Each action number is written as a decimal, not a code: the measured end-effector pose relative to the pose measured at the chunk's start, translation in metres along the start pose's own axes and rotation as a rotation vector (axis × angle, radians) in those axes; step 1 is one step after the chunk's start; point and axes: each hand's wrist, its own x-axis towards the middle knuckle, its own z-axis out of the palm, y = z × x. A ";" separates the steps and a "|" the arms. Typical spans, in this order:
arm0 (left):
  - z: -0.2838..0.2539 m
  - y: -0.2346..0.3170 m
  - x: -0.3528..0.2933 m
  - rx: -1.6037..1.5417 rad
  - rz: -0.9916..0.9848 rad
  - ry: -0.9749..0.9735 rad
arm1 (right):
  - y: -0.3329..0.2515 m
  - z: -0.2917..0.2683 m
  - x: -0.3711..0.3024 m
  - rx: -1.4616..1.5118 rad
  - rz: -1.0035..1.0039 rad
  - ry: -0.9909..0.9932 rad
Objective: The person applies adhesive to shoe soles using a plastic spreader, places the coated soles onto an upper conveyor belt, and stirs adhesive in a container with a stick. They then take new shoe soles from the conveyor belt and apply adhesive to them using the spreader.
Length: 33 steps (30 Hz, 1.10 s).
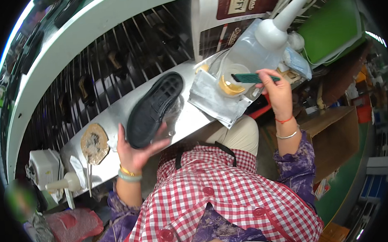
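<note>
A black shoe sole (152, 112) lies slantwise on the shiny metal worktop, its gridded hollow at the far end. Around its near end my left hand (137, 156) is spread, thumb and fingers apart; whether it touches the sole I cannot tell. In my right hand (277, 91) is a green-handled brush (249, 78), pinched between thumb and fingers. Its dark tip reaches over a small clear cup (233, 71) holding yellow liquid (231, 88). Beneath the cup is a silver foil sheet (206, 96) at the worktop's edge.
Behind the cup leans a large translucent squeeze bottle (257, 42) with a white nozzle. A round tan pad (94, 144) with thin sticks lies at the left, near a smaller nozzle bottle (64, 183). Dark metal bars (113, 55) run behind the worktop. A cardboard box (335, 136) stands at the right.
</note>
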 end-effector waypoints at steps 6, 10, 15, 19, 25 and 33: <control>-0.032 -0.038 -0.015 -0.157 -0.145 0.130 | 0.025 -0.001 0.003 0.026 0.102 -0.019; -0.038 -0.038 -0.002 -0.052 -0.076 0.183 | 0.031 0.004 0.002 0.021 0.121 -0.025; -0.027 -0.050 0.012 -0.131 -0.030 0.201 | 0.054 -0.004 0.001 0.321 0.274 0.008; -0.033 -0.051 0.018 -0.155 -0.035 0.078 | 0.024 0.036 -0.026 0.577 0.255 -0.031; -0.022 -0.060 0.018 -0.037 -0.076 0.021 | -0.015 0.121 -0.057 0.528 0.094 -0.125; -0.020 -0.064 0.013 -0.138 -0.085 -0.098 | -0.007 0.142 -0.060 0.445 0.026 -0.108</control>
